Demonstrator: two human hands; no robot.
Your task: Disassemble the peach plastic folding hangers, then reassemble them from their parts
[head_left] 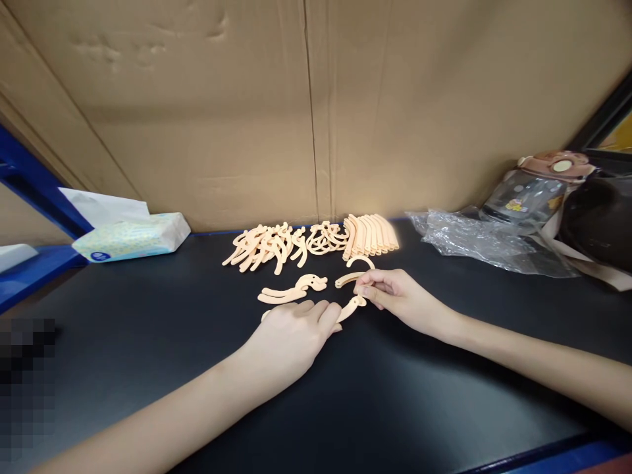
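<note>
Dim, warm light fell from above, brightest on the cardboard wall (pixel 316 131). The black worktop (pixel 395 395) looked dark. Soft shadows lay under the left hand (pixel 291 336) and right hand (pixel 395 296); the plastic piece (pixel 351 308) they held was sharp. Wide-angle distortion bowed the edges; a pixelated patch (pixel 24 382) blurred the lower left.

A table (pixel 148 368) is running up to a cardboard wall (pixel 247 131) at the far side. A tissue pack (pixel 131 237) is lying far left. Along the wall's foot, a pile of curved pieces (pixel 264 247) is sitting left of some rings (pixel 326 238), with a stacked row (pixel 371 234) to their right. A plastic bag (pixel 474 240) is lying further right, a bottle (pixel 533 191) behind it. Nearer, two loose pieces (pixel 293 289) are lying just beyond the left hand (pixel 291 339). A strip (pixel 351 307) is lying under that hand, reaching the right hand (pixel 395 296).
</note>
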